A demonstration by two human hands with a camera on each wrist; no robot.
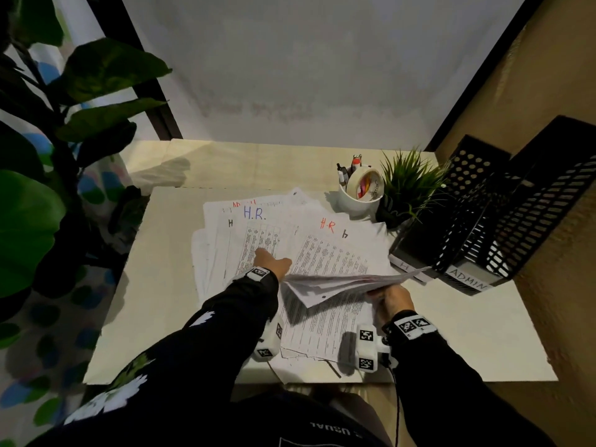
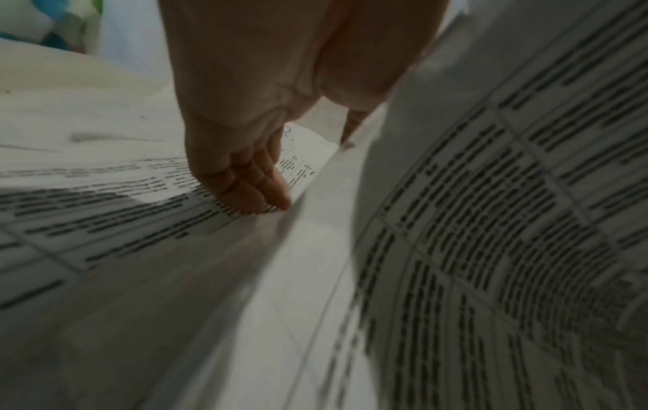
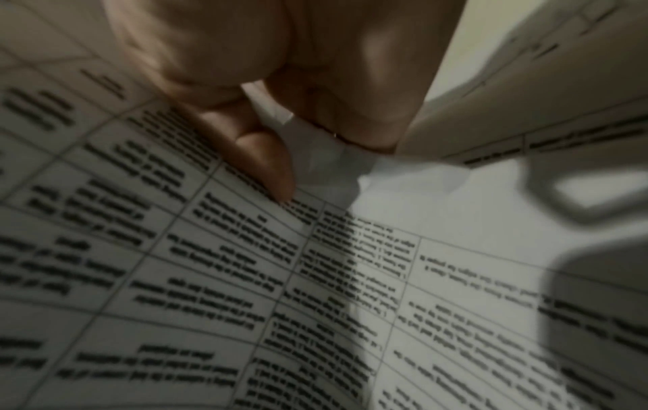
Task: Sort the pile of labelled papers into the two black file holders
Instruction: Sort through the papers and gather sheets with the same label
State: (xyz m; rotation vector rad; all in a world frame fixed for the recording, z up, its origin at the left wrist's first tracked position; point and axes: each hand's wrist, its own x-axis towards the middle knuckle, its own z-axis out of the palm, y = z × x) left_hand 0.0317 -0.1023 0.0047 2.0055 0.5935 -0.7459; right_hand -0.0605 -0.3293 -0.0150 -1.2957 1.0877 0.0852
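We note right hand [image 1: 392, 301] gripping sheaf of papers [image 1: 348, 282] above bench [image 1: 483, 333], just short of two file holders [image 1: 490, 227]. Left hand [image 1: 271, 264] flat, fingers straight, pressing pile [image 1: 258, 233]; holds nothing. Risks we judge: loose sheaf fanning, sheets slipping out; mixed H.R. and ADMIN labels misfiled; pile sliding off bench edge.
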